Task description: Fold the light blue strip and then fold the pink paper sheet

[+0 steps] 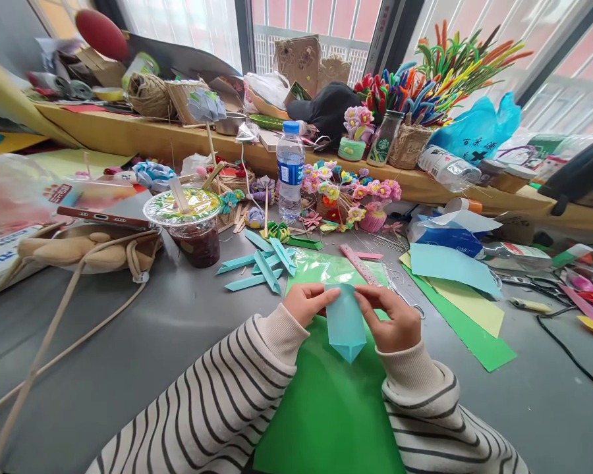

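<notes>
Above green sheeting [329,421], hands [302,303] [395,319] pinch blue paper [344,319].

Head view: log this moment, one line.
left hand: pinches folded blue paper; right hand: pinches same paper; folded blue strips: on table

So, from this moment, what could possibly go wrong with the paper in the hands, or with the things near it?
Two risks seem possible. The light blue paper is pinched near its upper edge by the left hand and right hand, so an uneven pull might crease it askew. The cup of dark drink stands near the folded blue strips; if knocked over, it could wet them.
</notes>
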Action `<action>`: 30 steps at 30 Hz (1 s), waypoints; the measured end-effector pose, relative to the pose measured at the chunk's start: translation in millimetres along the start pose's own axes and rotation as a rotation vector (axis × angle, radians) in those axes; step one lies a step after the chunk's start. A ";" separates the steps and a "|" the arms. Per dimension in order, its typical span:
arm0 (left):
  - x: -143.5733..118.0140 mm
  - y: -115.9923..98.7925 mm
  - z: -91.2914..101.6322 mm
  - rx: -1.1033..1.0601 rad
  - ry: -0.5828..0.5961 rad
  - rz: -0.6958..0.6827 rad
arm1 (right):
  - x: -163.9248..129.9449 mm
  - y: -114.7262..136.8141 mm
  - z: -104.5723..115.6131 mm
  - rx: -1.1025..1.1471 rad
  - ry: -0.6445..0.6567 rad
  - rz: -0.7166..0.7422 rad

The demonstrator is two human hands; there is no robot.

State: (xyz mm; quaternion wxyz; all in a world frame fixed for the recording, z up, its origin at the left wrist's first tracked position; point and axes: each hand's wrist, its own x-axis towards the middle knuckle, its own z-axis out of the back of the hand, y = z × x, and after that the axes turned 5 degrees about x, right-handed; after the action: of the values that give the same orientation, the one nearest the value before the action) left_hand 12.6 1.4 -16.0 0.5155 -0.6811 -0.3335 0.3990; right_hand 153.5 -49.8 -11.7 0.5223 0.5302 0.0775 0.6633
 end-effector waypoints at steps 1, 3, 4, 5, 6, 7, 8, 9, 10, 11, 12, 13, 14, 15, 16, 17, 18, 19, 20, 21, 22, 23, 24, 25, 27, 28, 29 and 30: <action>-0.2 -0.3 0.0 -0.008 0.009 0.001 | 0.2 -0.1 -0.1 -0.017 -0.010 0.041; -0.6 -1.1 -0.1 -0.025 0.020 0.003 | 0.9 -0.1 0.2 -0.045 -0.028 0.120; -0.8 -1.5 -0.2 -0.031 0.025 0.001 | 1.2 -0.2 0.7 -0.056 -0.028 0.160; -0.9 -1.8 -0.3 -0.035 0.028 -0.001 | 1.5 -0.5 1.2 -0.064 -0.023 0.205; -1.0 -1.9 -0.4 -0.036 0.029 -0.004 | 1.7 -0.8 1.9 -0.072 -0.012 0.253; -1.0 -2.0 -0.5 -0.034 0.027 -0.009 | 1.8 -1.2 2.6 -0.082 0.001 0.298; -1.1 -2.0 -0.6 -0.034 0.025 -0.015 | 1.8 -1.6 3.3 -0.096 0.014 0.337; -1.1 -2.0 -0.7 -0.034 0.023 -0.019 | 1.7 -1.9 3.9 -0.112 0.020 0.371; -1.1 -1.9 -0.8 -0.034 0.022 -0.023 | 1.4 -2.2 4.3 -0.131 0.026 0.397; -1.1 -1.8 -0.9 -0.032 0.020 -0.027 | 1.2 -2.3 4.6 -0.151 0.026 0.419; -1.1 -1.6 -0.9 -0.028 0.018 -0.030 | 1.0 -2.4 4.6 -0.170 0.027 0.439; -1.1 -1.5 -0.9 -0.023 0.016 -0.033 | 0.8 -2.3 4.6 -0.189 0.028 0.458; -1.1 -1.4 -0.9 -0.016 0.015 -0.035 | 0.7 -2.1 4.4 -0.205 0.034 0.478; -1.1 -1.3 -0.9 -0.010 0.012 -0.037 | 0.7 -1.9 4.2 -0.219 0.042 0.497; -1.1 -1.1 -0.8 -0.004 0.009 -0.038 | 0.7 -1.7 3.9 -0.231 0.054 0.517; -1.2 -1.0 -0.8 0.001 0.006 -0.038 | 0.7 -1.6 3.7 -0.238 0.063 0.536; -1.2 -0.9 -0.7 0.008 0.003 -0.040 | 0.8 -1.4 3.6 -0.244 0.070 0.554; -1.3 -0.9 -0.7 0.017 0.000 -0.044 | 0.7 -1.3 3.5 -0.248 0.075 0.570; -1.3 -0.9 -0.7 0.026 -0.003 -0.048 | 0.7 -1.2 3.5 -0.252 0.079 0.584; -1.4 -0.9 -0.7 0.034 -0.006 -0.054 | 0.5 -1.1 3.6 -0.255 0.084 0.595; -1.3 -1.1 -0.7 0.042 -0.009 -0.060 | 0.3 -1.1 3.8 -0.258 0.090 0.605; -1.3 -1.4 -0.8 0.050 -0.013 -0.065 | 0.1 -1.1 4.0 -0.260 0.098 0.613; -1.3 -2.0 -0.8 0.056 -0.016 -0.070 | -0.1 -1.2 4.1 -0.261 0.106 0.619; -1.3 -2.6 -0.8 0.058 -0.018 -0.072 | -0.4 -1.4 4.3 -0.264 0.112 0.623; -1.7 -4.2 -0.9 0.054 -0.016 -0.075 | -0.8 -2.0 4.4 -0.270 0.121 0.629; -2.0 -4.8 -1.0 0.049 -0.014 -0.076 | -1.1 -2.4 4.4 -0.273 0.123 0.629; -2.3 -5.4 -1.1 0.043 -0.011 -0.076 | -1.3 -2.8 4.3 -0.276 0.123 0.630; -2.6 -5.6 -1.3 0.038 -0.009 -0.075 | -1.4 -3.1 4.2 -0.279 0.122 0.628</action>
State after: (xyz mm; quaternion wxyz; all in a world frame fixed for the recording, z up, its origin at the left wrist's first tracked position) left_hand 12.3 0.0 -9.8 0.5414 -0.6564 -0.3536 0.3886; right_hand 158.5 -51.4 -12.8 0.3546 0.4111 -0.1496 0.8263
